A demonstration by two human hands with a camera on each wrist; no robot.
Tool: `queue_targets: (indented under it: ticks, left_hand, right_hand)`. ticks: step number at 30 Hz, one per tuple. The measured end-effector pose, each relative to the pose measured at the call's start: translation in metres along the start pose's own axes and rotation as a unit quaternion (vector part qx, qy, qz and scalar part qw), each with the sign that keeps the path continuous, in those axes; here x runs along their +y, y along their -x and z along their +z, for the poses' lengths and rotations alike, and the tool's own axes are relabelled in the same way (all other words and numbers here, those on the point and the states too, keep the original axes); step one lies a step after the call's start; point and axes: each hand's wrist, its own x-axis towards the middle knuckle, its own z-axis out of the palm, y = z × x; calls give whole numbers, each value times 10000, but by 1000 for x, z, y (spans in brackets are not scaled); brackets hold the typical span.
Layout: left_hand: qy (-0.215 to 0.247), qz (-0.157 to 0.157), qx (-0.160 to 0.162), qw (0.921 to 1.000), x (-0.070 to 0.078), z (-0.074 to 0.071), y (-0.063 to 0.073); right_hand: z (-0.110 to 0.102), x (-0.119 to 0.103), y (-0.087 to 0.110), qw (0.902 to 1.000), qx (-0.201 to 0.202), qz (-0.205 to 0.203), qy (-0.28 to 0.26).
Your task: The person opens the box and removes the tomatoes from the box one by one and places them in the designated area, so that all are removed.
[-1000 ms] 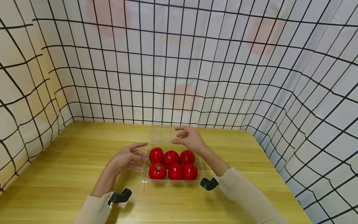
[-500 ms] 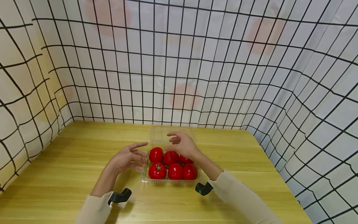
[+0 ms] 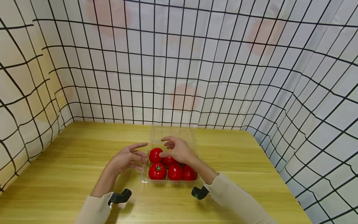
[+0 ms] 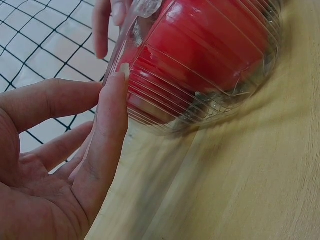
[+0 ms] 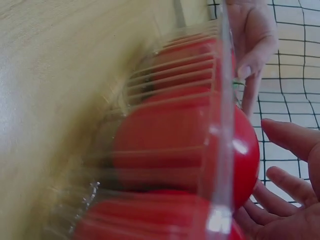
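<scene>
A clear plastic container point(image 3: 145, 179) packed with several red tomatoes point(image 3: 175, 172) sits on the wooden table. One tomato point(image 3: 158, 171) at the front left shows a green stem. My left hand point(image 3: 126, 159) is at the container's left side, fingers extended; in the left wrist view a fingertip point(image 4: 120, 85) rests at the clear wall. Over the back row of tomatoes hangs my right hand point(image 3: 179, 151), its fingers spread and loosely bent with nothing between them. It hides the back right tomato and part of the middle one. The right wrist view shows its fingers point(image 5: 285, 135) beside the tomatoes.
The container's clear lid point(image 3: 173, 132) lies folded back behind the tomatoes. A wooden table point(image 3: 70, 161) spreads around it. White cloth with a black grid point(image 3: 179, 71) walls in the back and both sides. Each sleeve carries a black wrist mount point(image 3: 121, 196).
My right hand has come from over the lid down and left, to above the back-row tomatoes. The left hand, container and tomatoes have stayed in place.
</scene>
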Motion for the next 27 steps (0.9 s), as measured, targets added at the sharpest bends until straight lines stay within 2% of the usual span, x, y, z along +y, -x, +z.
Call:
queue_targets:
  ticks: [27]
  left_hand:
    - [-22, 86, -69, 9999, -1, -1, 1]
  right_hand:
    - [19, 3, -3, 9982, -169, -28, 580]
